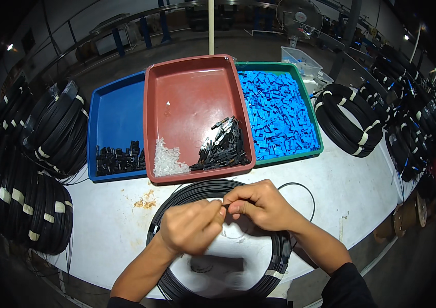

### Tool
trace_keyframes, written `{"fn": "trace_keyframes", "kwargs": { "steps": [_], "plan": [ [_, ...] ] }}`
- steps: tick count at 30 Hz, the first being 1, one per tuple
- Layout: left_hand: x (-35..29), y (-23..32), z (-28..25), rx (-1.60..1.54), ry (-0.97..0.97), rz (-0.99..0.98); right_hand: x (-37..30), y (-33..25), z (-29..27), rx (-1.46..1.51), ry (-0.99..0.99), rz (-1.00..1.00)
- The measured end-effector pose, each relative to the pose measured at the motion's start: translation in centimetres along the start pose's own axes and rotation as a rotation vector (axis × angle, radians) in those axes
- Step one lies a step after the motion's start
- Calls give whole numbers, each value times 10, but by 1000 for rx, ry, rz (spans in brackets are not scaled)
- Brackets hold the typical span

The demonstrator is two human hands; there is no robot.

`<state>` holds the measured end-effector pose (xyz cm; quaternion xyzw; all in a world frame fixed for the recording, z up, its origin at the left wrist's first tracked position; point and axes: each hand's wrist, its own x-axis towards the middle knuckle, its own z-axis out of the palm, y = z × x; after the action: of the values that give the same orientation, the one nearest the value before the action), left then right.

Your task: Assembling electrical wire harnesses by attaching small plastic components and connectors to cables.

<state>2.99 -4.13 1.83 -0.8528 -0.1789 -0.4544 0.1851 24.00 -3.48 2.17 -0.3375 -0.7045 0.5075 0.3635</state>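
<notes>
My left hand (pixel 192 226) and my right hand (pixel 260 205) meet in a pinch above a coil of black cable (pixel 279 256). Between their fingertips shows a small dark piece (pixel 226 206), mostly covered by the fingers; it looks like a cable end, though whether a fitting sits on it I cannot tell. A loose loop of cable (pixel 314 197) arcs out behind my right hand. The coil lies flat on the white table (pixel 110 246), bound with pale tape (pixel 274 274).
Beyond the coil stand a blue tray (pixel 118 113) of black parts, a red tray (pixel 192 97) with clear and black pieces, and a green tray (pixel 310 120) of blue connectors. Taped cable coils (pixel 48 215) crowd the left; another coil (pixel 361 136) lies right. Clear bins (pixel 300 59) stand behind.
</notes>
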Motion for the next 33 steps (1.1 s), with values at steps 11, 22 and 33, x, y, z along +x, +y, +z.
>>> {"fn": "trace_keyframes", "kwargs": {
  "steps": [11, 22, 33],
  "plan": [
    [0, 17, 8, -627, 8, -957, -7, 7, 8, -1012, 315, -705],
    [0, 3, -1, 57, -14, -90, 1, -3, 1, -312, 124, -249],
    [-7, -17, 1, -445, -136, -682, -2, 12, -16, -561, 177, -320]
  ]
}}
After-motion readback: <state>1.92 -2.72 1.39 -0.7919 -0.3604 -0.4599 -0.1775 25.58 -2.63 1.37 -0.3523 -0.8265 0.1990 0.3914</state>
